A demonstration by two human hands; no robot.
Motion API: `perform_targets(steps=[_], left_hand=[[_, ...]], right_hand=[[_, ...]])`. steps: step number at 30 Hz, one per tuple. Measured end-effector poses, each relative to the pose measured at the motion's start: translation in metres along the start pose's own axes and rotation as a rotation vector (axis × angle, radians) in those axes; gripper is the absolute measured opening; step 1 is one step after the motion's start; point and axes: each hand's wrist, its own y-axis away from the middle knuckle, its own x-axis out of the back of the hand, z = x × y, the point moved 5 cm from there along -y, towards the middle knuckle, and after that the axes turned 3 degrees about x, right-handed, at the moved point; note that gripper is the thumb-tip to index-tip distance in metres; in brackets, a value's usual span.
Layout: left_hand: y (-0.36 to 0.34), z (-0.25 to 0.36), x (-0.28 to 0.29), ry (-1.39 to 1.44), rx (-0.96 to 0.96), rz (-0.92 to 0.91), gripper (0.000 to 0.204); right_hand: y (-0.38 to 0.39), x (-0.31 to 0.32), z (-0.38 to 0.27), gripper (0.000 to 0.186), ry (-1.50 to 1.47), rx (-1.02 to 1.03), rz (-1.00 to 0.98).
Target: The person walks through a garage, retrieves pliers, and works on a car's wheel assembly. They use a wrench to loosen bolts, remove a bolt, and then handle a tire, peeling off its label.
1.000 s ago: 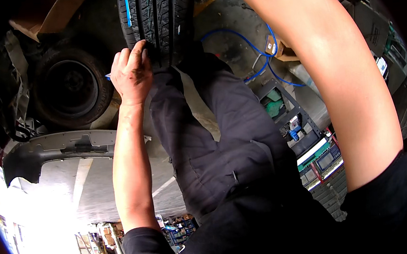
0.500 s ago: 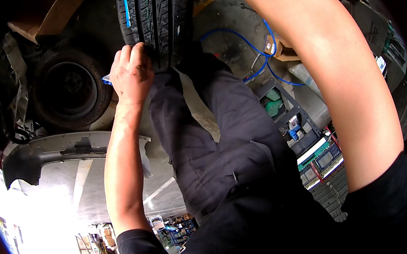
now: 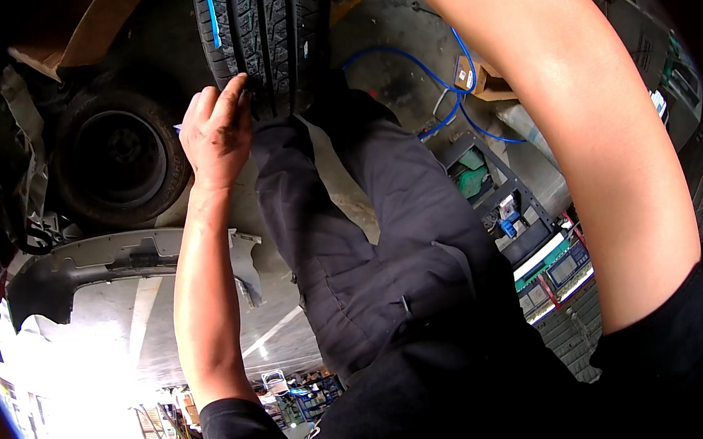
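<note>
A black tyre [image 3: 272,48] with deep tread grooves stands upright before my legs, its top cut off by the upper edge. A bright blue strip [image 3: 214,20] runs along its left shoulder. My left hand [image 3: 217,135], smudged dark on the fingers, is closed at the tyre's left side, with the forefinger reaching to the tread edge. A small blue-and-white tip [image 3: 178,129] sticks out beside that hand; the rest of it is hidden. Above the tyre's right side my right arm [image 3: 580,78] stretches up out of the picture, so its hand is unseen.
On the left lies a wheel with a dark rim [image 3: 120,159], and nearer, a grey bumper cover [image 3: 83,265]. A blue hose [image 3: 405,57] loops over the floor at right, by a cardboard box [image 3: 485,81] and a black tray [image 3: 524,214] holding tools.
My left hand has shifted slightly left and turned, its forefinger now more extended along the tyre. Less of the blue-and-white tip shows. The right arm has barely moved.
</note>
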Motion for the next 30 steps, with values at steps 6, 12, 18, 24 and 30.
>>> perform_targets(steps=[6, 12, 18, 24, 30], left_hand=[[-0.007, -0.002, 0.002, -0.088, -0.218, -0.005, 0.033], [-0.018, 0.003, 0.0, -0.13, -0.224, -0.103, 0.019], [-0.011, -0.015, 0.006, -0.109, -0.2, -0.212, 0.025], [0.029, -0.022, 0.004, -0.077, -0.171, -0.33, 0.031], [0.091, -0.018, 0.011, 0.169, 0.115, -0.54, 0.021]], right_hand=[[0.003, -0.001, -0.004, 0.061, -0.006, -0.015, -0.022], [-0.002, -0.001, -0.003, 0.063, 0.021, 0.002, -0.027], [-0.01, -0.006, -0.004, 0.064, -0.003, -0.014, -0.059], [-0.008, -0.004, -0.005, 0.062, -0.002, -0.015, -0.035], [-0.018, -0.011, -0.005, 0.061, 0.037, 0.005, -0.015]])
